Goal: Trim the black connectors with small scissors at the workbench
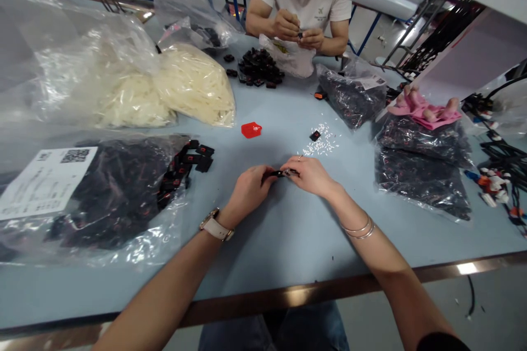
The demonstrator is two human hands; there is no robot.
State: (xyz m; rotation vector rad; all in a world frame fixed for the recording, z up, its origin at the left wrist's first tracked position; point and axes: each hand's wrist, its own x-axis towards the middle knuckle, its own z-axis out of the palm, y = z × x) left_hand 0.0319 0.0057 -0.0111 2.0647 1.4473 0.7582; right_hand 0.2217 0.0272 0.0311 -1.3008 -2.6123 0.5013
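Note:
Over the middle of the blue table, my left hand (252, 187) and my right hand (312, 176) meet with fingertips nearly touching. Between them is a small black plastic part (280, 174), pinched by both hands and mostly covered by the fingers. Its finer shape is too small to make out. Just beyond my right hand lie many tiny white pieces (325, 145), scattered around a single black connector housing (315, 135). A red tray-like piece (251, 130) with a few white bits on it lies ahead of my left hand.
At left, an open plastic bag (119, 197) spills black housings (181, 167). Behind it stand bags of cream-coloured strips (193, 85). Filled bags (420, 175) with pink gloves (426, 109) lie right. Opposite, a person (300, 16) handles a small part near a black pile (259, 67).

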